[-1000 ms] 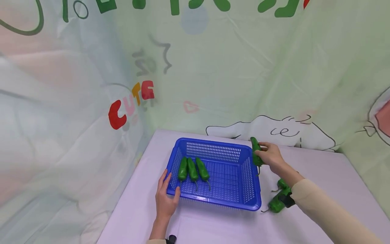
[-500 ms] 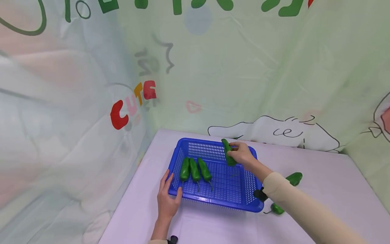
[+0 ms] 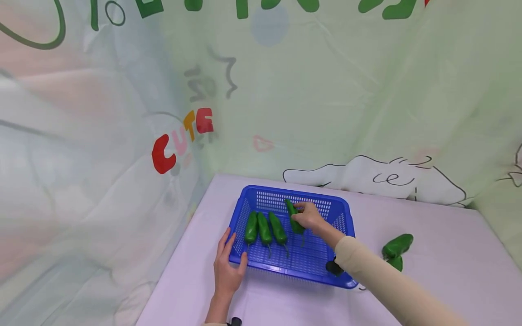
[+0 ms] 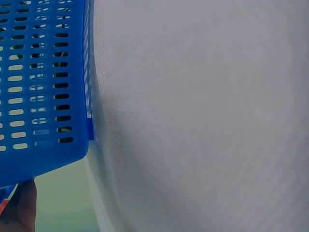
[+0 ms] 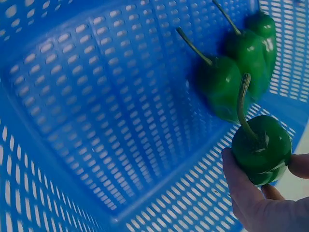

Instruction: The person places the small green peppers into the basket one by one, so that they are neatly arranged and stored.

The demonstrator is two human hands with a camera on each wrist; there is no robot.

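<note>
My right hand (image 3: 308, 216) pinches a green chili pepper (image 3: 292, 215) by its sides, over the right part of the blue plastic basket (image 3: 303, 277). In the right wrist view, that pepper (image 5: 260, 147) shows its stem end, thumb on one side and fingers on the other. To its left, three more green peppers (image 3: 264, 229) lie side by side in the basket, stems toward the front. My left hand (image 3: 228, 270) rests at the front left corner of the basket, fingers fairly straight along the left rim and thumb at the front rim.
Right of the basket, more green peppers (image 3: 397, 246) lie on the white tablecloth (image 3: 444, 271), partly behind the right sleeve (image 3: 379, 276). A printed cloth backdrop (image 3: 318, 99) stands behind and to the left of the table.
My right hand has carried the pepper leftward from beyond the basket's right rim and lowered it inside, near the three peppers. My left hand has stayed at the basket's corner.
</note>
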